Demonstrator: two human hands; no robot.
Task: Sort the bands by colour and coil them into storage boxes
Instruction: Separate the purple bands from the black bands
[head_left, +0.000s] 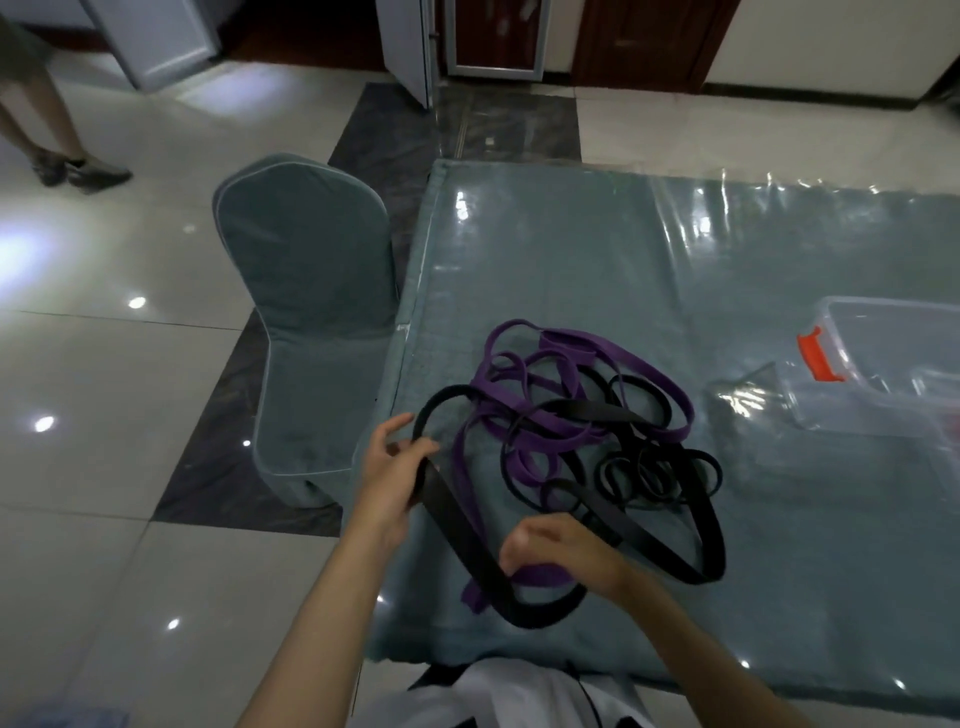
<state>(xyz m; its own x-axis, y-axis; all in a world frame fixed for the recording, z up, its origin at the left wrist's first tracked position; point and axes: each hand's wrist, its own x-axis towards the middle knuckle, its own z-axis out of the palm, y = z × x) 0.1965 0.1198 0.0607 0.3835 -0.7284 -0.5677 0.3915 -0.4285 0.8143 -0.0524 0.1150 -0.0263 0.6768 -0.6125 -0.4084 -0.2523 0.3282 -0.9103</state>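
two colours of band lie tangled in one pile on the counter (571, 249): purple bands (566, 353) and black bands (639, 473), the loops too knotted together to count each one. one clear storage box (883, 374) with an orange latch (821, 353) sits at the right, well apart from the pile. the bands are flat and matte, some wide, some thin; the thin black ones curl into small rings at the right of the pile. a wide black band (457, 525) runs as a long loop from the far left to the near right, curving round at the near edge. the left hand (395, 467) pinches this band at its left part, fingers curled on it. the right hand (561, 551) rests curled over a purple strip near the black loop; whether it grips is unclear. one grey-covered chair (311, 312) stands left of the counter
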